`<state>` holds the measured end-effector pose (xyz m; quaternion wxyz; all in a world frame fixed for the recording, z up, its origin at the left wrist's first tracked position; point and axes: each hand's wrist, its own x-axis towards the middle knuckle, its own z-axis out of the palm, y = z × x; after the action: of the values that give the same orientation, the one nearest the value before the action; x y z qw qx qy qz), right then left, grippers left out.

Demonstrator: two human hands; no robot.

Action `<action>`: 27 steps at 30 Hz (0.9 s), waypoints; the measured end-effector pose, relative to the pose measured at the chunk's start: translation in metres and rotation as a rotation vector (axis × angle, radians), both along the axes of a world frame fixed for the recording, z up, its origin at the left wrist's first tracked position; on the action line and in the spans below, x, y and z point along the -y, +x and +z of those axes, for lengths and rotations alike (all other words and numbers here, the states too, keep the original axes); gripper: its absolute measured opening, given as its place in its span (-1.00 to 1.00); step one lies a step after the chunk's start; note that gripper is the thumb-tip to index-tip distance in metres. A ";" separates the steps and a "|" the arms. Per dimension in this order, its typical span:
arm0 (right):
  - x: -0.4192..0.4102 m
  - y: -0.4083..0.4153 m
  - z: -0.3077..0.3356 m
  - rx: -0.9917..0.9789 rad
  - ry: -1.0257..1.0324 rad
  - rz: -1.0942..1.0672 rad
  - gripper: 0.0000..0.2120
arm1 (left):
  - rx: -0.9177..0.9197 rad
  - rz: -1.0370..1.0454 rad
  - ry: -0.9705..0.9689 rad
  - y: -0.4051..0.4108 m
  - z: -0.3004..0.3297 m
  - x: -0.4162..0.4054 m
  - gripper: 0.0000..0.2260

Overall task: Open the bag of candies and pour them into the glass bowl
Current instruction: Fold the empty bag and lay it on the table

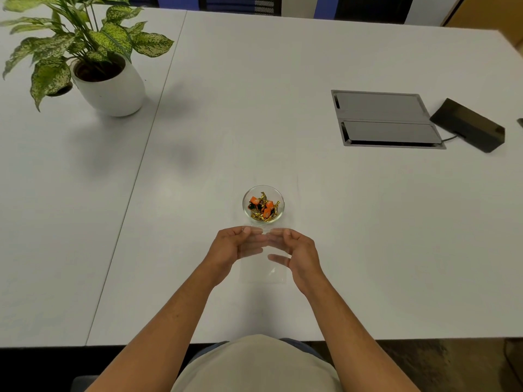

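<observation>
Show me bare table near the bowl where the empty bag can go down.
Bare table runs right of the glass bowl, up to the cable hatch. Left is bare too, across the seam toward the potted plant. Crowded only just before the bowl, where both hands hold the clear bag.

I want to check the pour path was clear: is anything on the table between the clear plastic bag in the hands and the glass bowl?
Nothing visible. The clear plastic bag, held by the left hand and right hand, sits just in front of the small glass bowl, which already holds the wrapped candies.
</observation>
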<state>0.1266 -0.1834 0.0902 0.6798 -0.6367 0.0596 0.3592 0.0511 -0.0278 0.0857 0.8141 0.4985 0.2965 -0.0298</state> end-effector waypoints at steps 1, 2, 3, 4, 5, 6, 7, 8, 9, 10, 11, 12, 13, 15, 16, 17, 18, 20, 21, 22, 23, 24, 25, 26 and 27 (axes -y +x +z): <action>0.001 0.000 -0.001 -0.009 0.010 0.006 -0.68 | 0.002 -0.007 -0.009 -0.001 -0.001 -0.001 -0.72; 0.002 0.000 -0.002 -0.017 0.019 0.012 -0.67 | 0.004 -0.014 -0.017 -0.002 -0.002 -0.001 -0.72; 0.002 0.000 -0.003 -0.025 0.027 0.017 -0.67 | 0.007 -0.020 -0.027 -0.002 -0.003 -0.002 -0.71; 0.003 -0.001 -0.005 -0.033 0.034 0.020 -0.67 | 0.008 -0.025 -0.038 -0.004 -0.005 -0.002 -0.71; 0.003 -0.001 -0.006 -0.042 0.040 0.022 -0.67 | 0.006 -0.029 -0.048 -0.005 -0.006 -0.002 -0.70; 0.003 -0.001 -0.007 -0.052 0.042 0.023 -0.67 | -0.001 -0.032 -0.057 -0.006 -0.008 -0.002 -0.70; 0.004 -0.001 -0.009 -0.064 0.042 0.027 -0.67 | -0.013 -0.034 -0.064 -0.007 -0.009 -0.003 -0.69; 0.004 -0.001 -0.011 -0.079 0.037 0.033 -0.68 | -0.028 -0.037 -0.068 -0.008 -0.012 -0.003 -0.69; 0.004 -0.001 -0.013 -0.090 0.025 0.042 -0.68 | -0.046 -0.046 -0.063 -0.010 -0.014 -0.003 -0.69; 0.004 -0.001 -0.016 -0.096 0.007 0.052 -0.69 | -0.067 -0.063 -0.039 -0.012 -0.016 -0.004 -0.70; 0.005 -0.001 -0.019 -0.098 -0.011 0.057 -0.70 | -0.091 -0.088 0.016 -0.014 -0.019 -0.004 -0.71; 0.006 -0.002 -0.023 -0.098 -0.026 0.054 -0.72 | -0.118 -0.111 0.099 -0.017 -0.022 -0.004 -0.74; 0.007 -0.003 -0.027 -0.097 -0.038 0.043 -0.75 | -0.145 -0.121 0.189 -0.019 -0.027 -0.005 -0.78; 0.009 -0.006 -0.036 -0.090 -0.065 0.014 -0.81 | -0.195 -0.084 0.311 -0.023 -0.036 -0.006 -0.86; 0.010 -0.007 -0.040 -0.083 -0.082 0.004 -0.83 | -0.217 -0.059 0.344 -0.024 -0.040 -0.006 -0.88; 0.010 -0.009 -0.045 -0.077 -0.098 -0.004 -0.86 | -0.236 -0.043 0.368 -0.025 -0.043 -0.006 -0.89; 0.011 -0.011 -0.050 -0.073 -0.112 -0.012 -0.87 | -0.248 -0.039 0.390 -0.025 -0.046 -0.005 -0.90; 0.011 -0.015 -0.060 -0.065 -0.146 -0.029 -0.89 | -0.266 -0.045 0.436 -0.025 -0.053 -0.003 -0.90; 0.012 -0.016 -0.065 -0.051 -0.179 -0.033 -0.88 | -0.281 -0.045 0.460 -0.025 -0.058 -0.002 -0.90; 0.012 -0.017 -0.069 -0.029 -0.220 -0.030 -0.88 | -0.299 -0.040 0.479 -0.025 -0.061 0.000 -0.89; 0.012 -0.018 -0.073 -0.003 -0.264 -0.023 -0.88 | -0.318 -0.031 0.485 -0.025 -0.065 0.001 -0.89; 0.013 -0.018 -0.077 0.022 -0.307 -0.015 -0.88 | -0.335 -0.022 0.476 -0.025 -0.068 0.003 -0.90; 0.014 -0.019 -0.081 0.045 -0.342 -0.010 -0.89 | -0.347 -0.017 0.461 -0.024 -0.071 0.005 -0.90; 0.015 -0.019 -0.084 0.065 -0.366 -0.008 -0.89 | -0.352 -0.014 0.447 -0.023 -0.074 0.007 -0.90; 0.016 -0.018 -0.086 0.079 -0.380 -0.006 -0.89 | -0.354 -0.013 0.440 -0.023 -0.076 0.009 -0.90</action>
<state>0.1086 -0.1998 0.0045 0.5504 -0.7669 0.1014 0.3140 0.0284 -0.0365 0.0095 0.6215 0.6523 0.4302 -0.0565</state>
